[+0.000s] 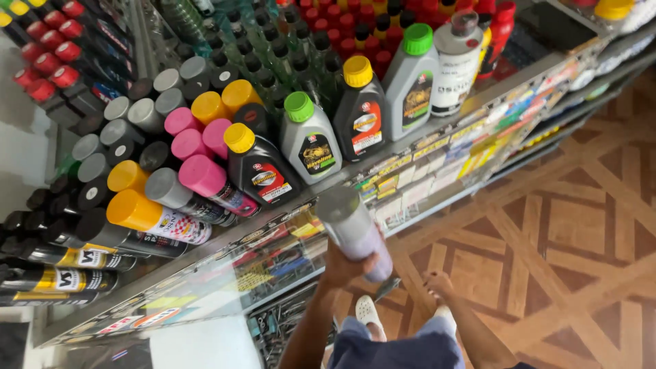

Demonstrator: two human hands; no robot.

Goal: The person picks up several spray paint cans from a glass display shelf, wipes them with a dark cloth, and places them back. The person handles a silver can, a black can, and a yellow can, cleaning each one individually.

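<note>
Grey-capped and pale lilac along its body, a spray can [354, 232] is held in the person's left hand [344, 266], whose fingers close around the can's lower half. The can is raised, tilted with its cap pointing up toward the front edge of the glass shelf [437, 123], just below the row of oil bottles. The right hand [437, 283] hangs lower, near the person's thigh, fingers loosely curled and holding nothing.

On the shelf just above the can stand a black oil bottle with a yellow cap [260, 171] and a grey oil bottle with a green cap [309, 140]. To their left lie rows of spray cans with pink caps [198, 147], grey caps and orange caps [133, 208].

To handle the can well, the grip seems best kept firm around the middle, with the cap steered clear of the shelf edge and the closely packed bottles, which look easy to knock over.

The can is motion-blurred, so its label cannot be made out. The hand covers the can's base. The lower shelves behind glass hold small packets too blurred to identify, and the person's feet [367, 314] are partly hidden
</note>
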